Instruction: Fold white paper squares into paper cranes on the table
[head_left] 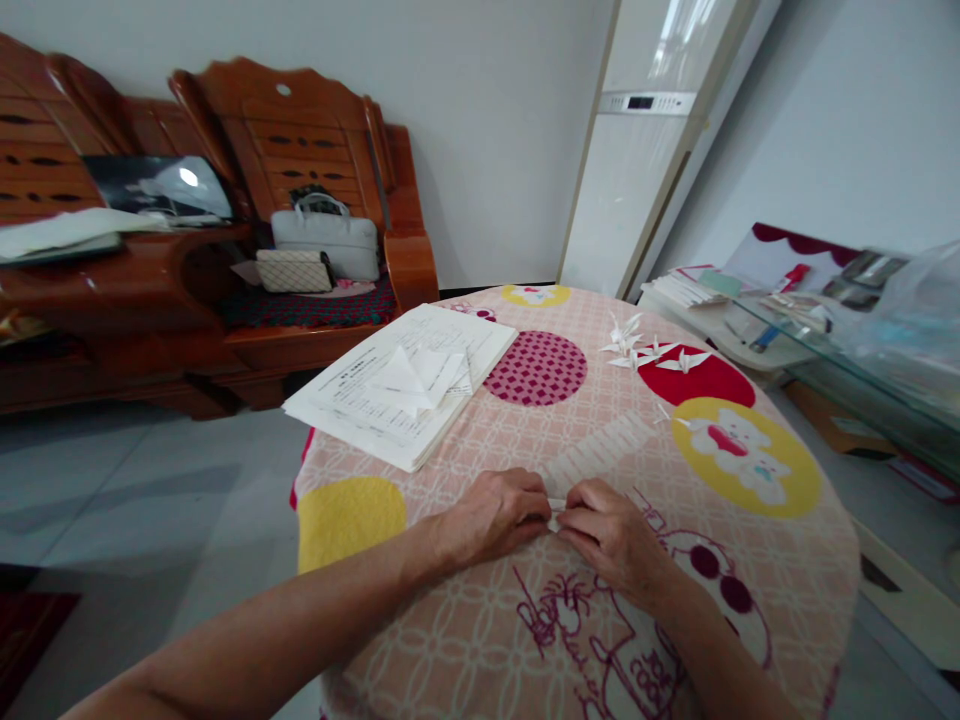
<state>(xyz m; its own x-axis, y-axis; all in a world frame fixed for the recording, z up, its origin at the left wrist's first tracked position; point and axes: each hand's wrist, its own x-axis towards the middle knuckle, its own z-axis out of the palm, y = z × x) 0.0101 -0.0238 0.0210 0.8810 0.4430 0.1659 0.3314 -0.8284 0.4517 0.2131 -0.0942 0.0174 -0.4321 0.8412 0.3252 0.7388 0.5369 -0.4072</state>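
My left hand (514, 510) and my right hand (604, 525) meet over the front middle of the cloth-covered table. Between their closed fingertips is a small folded piece of white paper (556, 506), mostly hidden by the fingers. Just beyond them lies a strip of paper (600, 450) with faint lines. To the far right rest several folded white paper cranes (684, 361). On the left is a stack of printed sheets (360, 400), with a folded white paper triangle (405, 378) and other loose pieces on top.
A patterned cloth (465, 620) covers the round table. At the right stands a glass-topped table (847, 350) with papers and a plastic bag. Wooden chairs (315, 130) holding handbags (330, 240) line the wall. A tall white cabinet-like unit (637, 150) stands behind.
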